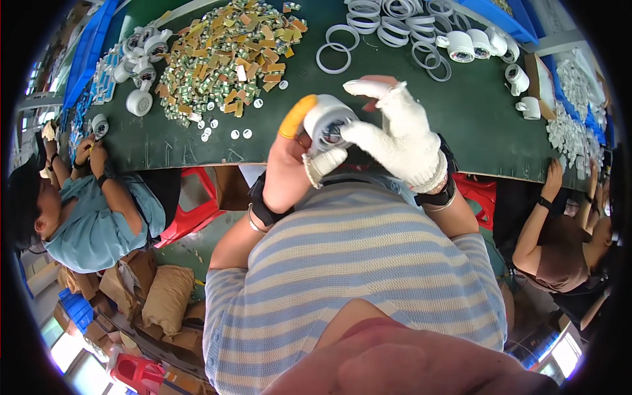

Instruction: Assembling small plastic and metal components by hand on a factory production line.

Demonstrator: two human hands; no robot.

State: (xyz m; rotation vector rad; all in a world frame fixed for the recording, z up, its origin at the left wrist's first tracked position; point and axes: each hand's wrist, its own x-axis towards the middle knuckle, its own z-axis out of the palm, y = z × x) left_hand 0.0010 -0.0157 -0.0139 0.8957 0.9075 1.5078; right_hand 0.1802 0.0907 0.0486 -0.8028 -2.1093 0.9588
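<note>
Dark green worktable fills the top of the view, edge bowed by the lens. Person's striped shirt takes up the lower middle, both forearms coming up from it. Co-worker in a light blue shirt sits at the left end of the table, hands up at a small white part; another co-worker in a brown top at the right, one hand on the table edge. Red stool under the table on the left, brown sacks on the floor below it. Big heap of yellow-green small circuit boards on the table upper left, white round housings just beside it. Loose white rings spread upper middle, more finished white housings to their right. Small white discs scattered below the heap.

Left hand, bare with an orange finger cot on one finger, clasps the white round camera housing from the left. Right hand in a white knit glove grips the same housing from the right, fingers curled on it, index tip raised. Housing sits held between both hands, above the near table edge, in front of the chest, dark lens face turned toward the person
</note>
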